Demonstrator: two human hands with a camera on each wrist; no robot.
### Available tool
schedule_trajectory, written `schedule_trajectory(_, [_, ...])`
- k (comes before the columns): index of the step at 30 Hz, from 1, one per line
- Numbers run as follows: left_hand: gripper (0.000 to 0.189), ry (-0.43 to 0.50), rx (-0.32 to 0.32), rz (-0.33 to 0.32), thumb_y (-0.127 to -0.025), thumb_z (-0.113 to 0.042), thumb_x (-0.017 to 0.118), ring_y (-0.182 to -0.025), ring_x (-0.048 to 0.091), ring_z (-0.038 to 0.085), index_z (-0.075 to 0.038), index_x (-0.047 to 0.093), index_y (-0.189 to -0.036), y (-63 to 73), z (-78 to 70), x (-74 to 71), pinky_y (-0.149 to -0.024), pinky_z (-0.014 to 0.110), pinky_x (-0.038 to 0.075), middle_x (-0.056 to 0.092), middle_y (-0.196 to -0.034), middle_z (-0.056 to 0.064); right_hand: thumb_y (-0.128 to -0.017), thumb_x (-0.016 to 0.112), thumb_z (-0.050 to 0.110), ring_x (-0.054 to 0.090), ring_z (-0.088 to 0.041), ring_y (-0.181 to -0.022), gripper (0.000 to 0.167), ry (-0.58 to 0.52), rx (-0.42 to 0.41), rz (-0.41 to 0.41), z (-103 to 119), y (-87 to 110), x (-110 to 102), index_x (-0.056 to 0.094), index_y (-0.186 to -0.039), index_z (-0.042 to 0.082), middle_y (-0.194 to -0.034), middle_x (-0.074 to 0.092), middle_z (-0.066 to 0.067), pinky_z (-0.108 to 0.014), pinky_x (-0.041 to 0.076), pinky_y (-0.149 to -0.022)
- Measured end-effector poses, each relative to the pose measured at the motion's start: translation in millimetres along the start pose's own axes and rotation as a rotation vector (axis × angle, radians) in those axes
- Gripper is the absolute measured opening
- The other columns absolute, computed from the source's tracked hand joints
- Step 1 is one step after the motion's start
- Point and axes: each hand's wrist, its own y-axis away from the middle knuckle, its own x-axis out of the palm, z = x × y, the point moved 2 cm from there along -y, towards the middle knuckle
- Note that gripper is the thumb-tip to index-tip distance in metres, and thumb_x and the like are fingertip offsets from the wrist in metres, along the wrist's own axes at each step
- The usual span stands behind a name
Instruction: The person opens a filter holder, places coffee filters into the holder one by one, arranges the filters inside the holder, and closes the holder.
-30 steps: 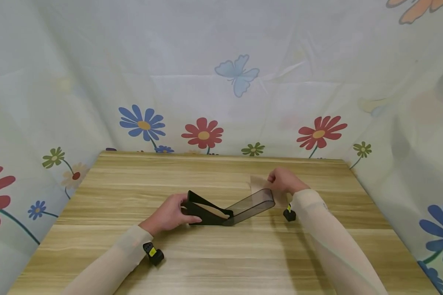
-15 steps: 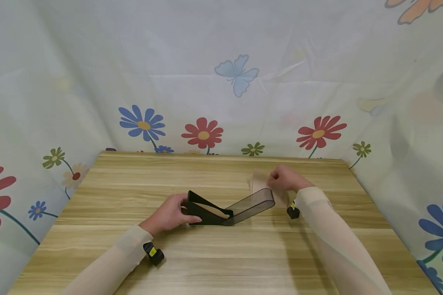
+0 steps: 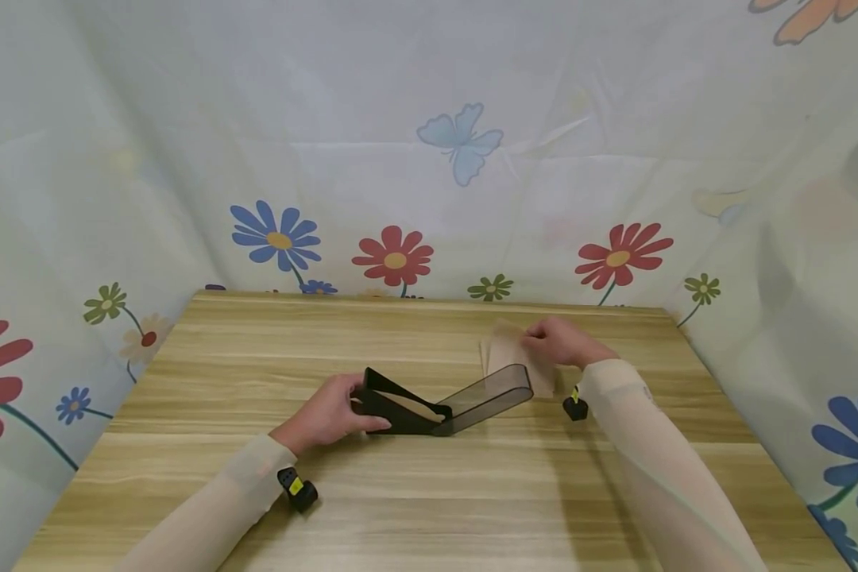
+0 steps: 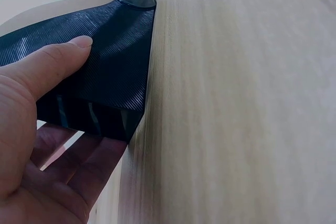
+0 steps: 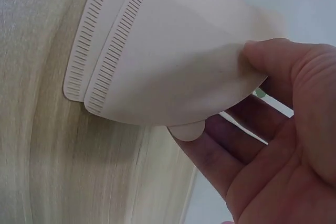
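Note:
My left hand [image 3: 332, 409] grips the end of a black ribbed coffee filter box [image 3: 403, 421] on the table, thumb on the near side and fingers under its end. Its see-through grey lid [image 3: 489, 397] is swung open to the right. Inside the box lie tan coffee filters [image 3: 413, 407]. Behind the lid, my right hand [image 3: 566, 343] pinches the edge of paper coffee filters [image 5: 163, 61] between thumb and fingers. In the right wrist view they overlap, fanned slightly, with crimped seams at the left and a small rounded tab [image 5: 188, 131] below.
The wood-grain table [image 3: 415, 508] spreads around the hands. A white curtain [image 3: 372, 95] printed with flowers and a butterfly stands behind it and along both sides. Black wrist cameras [image 3: 302, 494] hang under both sleeves.
My right hand has moved a little right and away from me, and the pinched filter has lifted and tilted with it. My left hand and the box stay in place.

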Motion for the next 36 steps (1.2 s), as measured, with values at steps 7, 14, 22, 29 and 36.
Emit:
schedule_trajectory(7, [0.038,0.013,0.005,0.004,-0.082,-0.034,0.088,-0.072,0.066,0.014,-0.02,0.071,-0.113,-0.5,1.4,0.0,-0.062,0.031,0.054,0.076,-0.102,-0.001,-0.105,0.06,0.022,0.044,-0.018,-0.065,0.029,-0.016,-0.053,-0.075,-2,2.0,-7,0.068,-0.081,0.006,-0.067,0.044,0.0,-0.032,0.036,-0.061])
schedule_trajectory(14, [0.039,0.015,0.002,0.003,-0.081,-0.035,0.088,-0.074,0.064,0.016,-0.019,0.071,-0.112,-1.0,1.5,0.2,-0.062,0.031,0.052,0.076,-0.101,0.0,-0.098,0.071,0.021,0.037,-0.016,-0.059,0.039,-0.04,-0.126,-0.15,-2,6.8,-16,0.049,-0.068,0.01,-0.062,0.035,0.004,-0.031,0.033,-0.059])
schedule_trajectory(22, [0.037,0.005,-0.001,0.002,-0.081,-0.034,0.088,-0.076,0.065,0.016,-0.02,0.071,-0.111,-0.9,-0.3,1.1,-0.063,0.031,0.053,0.076,-0.1,-0.001,-0.096,0.074,0.023,0.036,-0.015,-0.059,0.034,-0.091,-0.127,-0.201,6,11.7,-25,0.056,-0.07,0.01,-0.061,0.039,0.004,-0.031,0.035,-0.059])
schedule_trajectory(29, [0.036,-0.022,-0.009,-0.001,-0.082,-0.036,0.088,-0.079,0.064,0.017,-0.022,0.071,-0.11,-0.3,-2.4,0.6,-0.062,0.032,0.053,0.075,-0.101,-0.002,-0.096,0.074,0.03,0.03,-0.013,-0.056,0.037,-0.125,-0.146,-0.236,22,16.9,-32,0.058,-0.071,0.009,-0.057,0.037,0.004,-0.03,0.031,-0.056])
schedule_trajectory(36, [0.036,-0.03,-0.007,-0.001,-0.081,-0.036,0.088,-0.079,0.063,0.017,-0.022,0.071,-0.11,-0.8,-3.6,-0.9,-0.064,0.031,0.052,0.075,-0.102,-0.003,-0.096,0.073,0.031,0.033,-0.015,-0.058,0.034,-0.106,-0.187,-0.272,45,23.6,-44,0.064,-0.072,0.009,-0.058,0.041,0.002,-0.03,0.032,-0.057])
